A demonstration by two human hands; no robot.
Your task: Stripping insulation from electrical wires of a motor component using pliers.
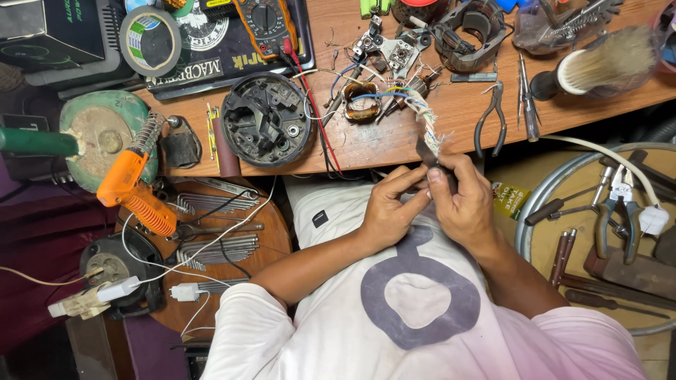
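Far left I see a dark box (49, 32) w/ green print at the bench corner, then a roll of grey tape (150, 41) w/ a green-and-white label inside its core. Below it, an orange plastic soldering gun (134, 193) lies over a round wooden stool (271, 239) strewn w/ metal rods. On the wooden bench (451, 112) sits a round black motor housing (266, 119), open side up. Centre: my left hand (391, 211) and right hand (461, 200) meet just below the bench edge, fingertips pressed together, pinching a small dark strip of tape (427, 151) at the end of a frayed white-wrapped wire bundle (426, 119) that runs up to the bench. Right of the hands, a small yellow-green printed packet (510, 199) lies beside a round metal tray (535, 204) holding pliers.
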